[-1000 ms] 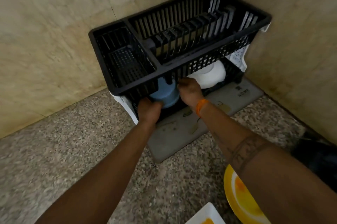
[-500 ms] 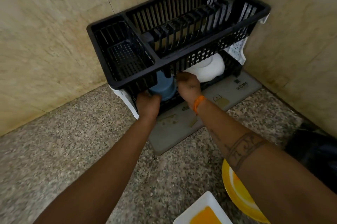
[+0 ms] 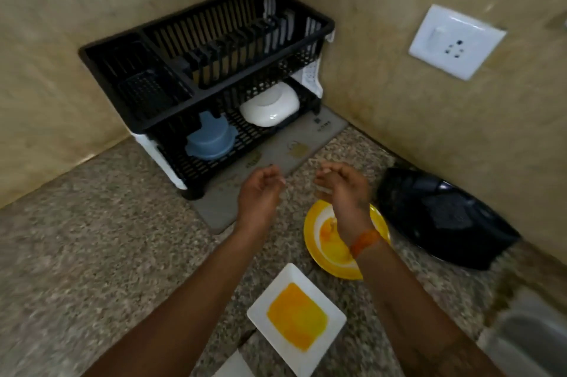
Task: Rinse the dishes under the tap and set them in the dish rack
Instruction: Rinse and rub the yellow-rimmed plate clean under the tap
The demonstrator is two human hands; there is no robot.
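A black two-tier dish rack (image 3: 171, 119) stands in the counter corner on a grey mat (image 3: 285, 146). On its lower shelf a blue bowl (image 3: 211, 139) lies upside down at the left and a white bowl (image 3: 270, 106) upside down at the right. My left hand (image 3: 260, 192) and my right hand (image 3: 343, 189) hover empty in front of the rack, fingers loosely curled. Under my right hand a round yellow plate (image 3: 328, 247) lies on the counter. Nearer me sits a white square plate (image 3: 294, 318) smeared with yellow.
The rack's upper tier holds no dishes that I can see. A black bag-like object (image 3: 441, 214) lies against the right wall under a white wall socket (image 3: 454, 40). A steel sink rim (image 3: 530, 336) shows at the lower right. Speckled granite counter (image 3: 92, 238) spreads to the left.
Both hands have let go of the blue bowl on the lower shelf and drawn back toward me. The view has pulled away, showing the dirty plates.
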